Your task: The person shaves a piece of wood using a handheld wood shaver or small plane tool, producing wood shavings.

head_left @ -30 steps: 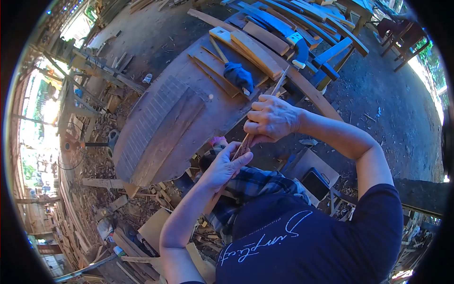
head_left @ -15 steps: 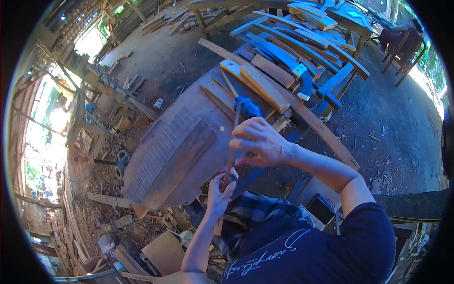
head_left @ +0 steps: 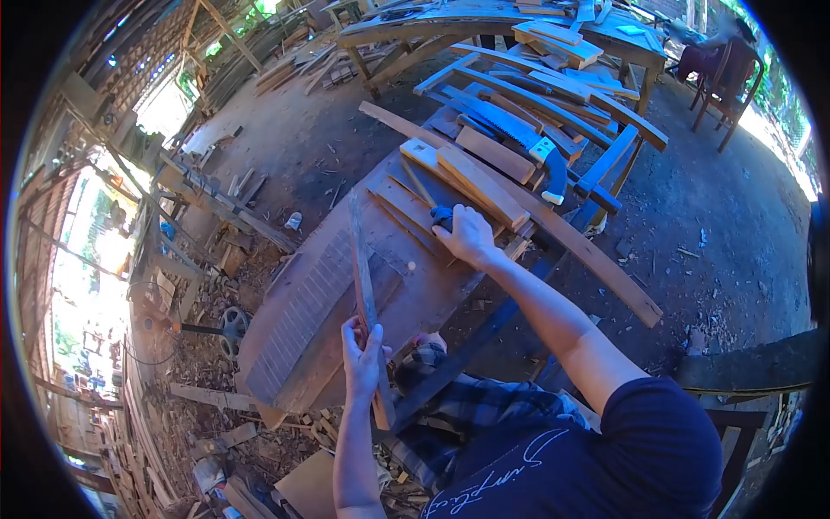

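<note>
My left hand [head_left: 361, 356] is closed around a long narrow wooden strip [head_left: 364, 281], which slants up over the worktable [head_left: 415, 298]. Farther forward, my right hand [head_left: 467, 235] is closed on a dark blue bundle [head_left: 443, 216] among the wood pieces; what the bundle is made of cannot be made out. Beside it lie thin sticks [head_left: 399, 208] and a thick light wooden block [head_left: 481, 186]. A flat board with pencil-like lines [head_left: 303, 307] rests on the table to the left of the strip.
A handsaw with a blue handle [head_left: 553, 173] lies on stacked wood beyond my right hand. A long plank [head_left: 605, 268] sticks out past the table's right side. Farther back are a workbench [head_left: 415, 31] and a chair [head_left: 731, 91]. Scraps cover the ground at left.
The strip has swung left and farther from my right hand, with my left hand holding it lower left. My right hand has moved forward from beside the strip onto the blue bundle.
</note>
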Demonstrator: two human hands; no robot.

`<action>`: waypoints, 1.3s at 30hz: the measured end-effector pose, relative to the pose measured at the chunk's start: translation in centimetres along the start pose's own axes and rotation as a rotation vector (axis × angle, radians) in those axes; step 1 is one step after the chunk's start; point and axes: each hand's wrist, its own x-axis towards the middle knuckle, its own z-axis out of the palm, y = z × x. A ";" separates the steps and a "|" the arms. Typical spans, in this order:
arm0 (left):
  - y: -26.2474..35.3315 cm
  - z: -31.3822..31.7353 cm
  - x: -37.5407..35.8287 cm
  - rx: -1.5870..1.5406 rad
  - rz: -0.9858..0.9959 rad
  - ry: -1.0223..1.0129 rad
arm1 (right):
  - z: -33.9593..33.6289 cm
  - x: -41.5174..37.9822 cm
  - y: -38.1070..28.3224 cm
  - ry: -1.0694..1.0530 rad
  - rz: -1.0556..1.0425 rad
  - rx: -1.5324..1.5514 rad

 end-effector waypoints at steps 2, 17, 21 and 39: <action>0.8 0.0 1.5 0.026 0.103 0.004 | -1.2 0.7 0.8 -0.118 0.065 0.260; 7.6 0.1 11.8 0.936 0.529 0.301 | -4.5 -10.6 3.8 -0.020 0.053 0.780; 4.5 -0.6 14.0 1.107 0.630 0.439 | -5.9 -11.5 2.8 -0.054 0.161 0.797; 2.4 0.0 15.1 1.304 0.492 0.476 | -5.1 -14.0 1.2 -0.146 0.109 0.780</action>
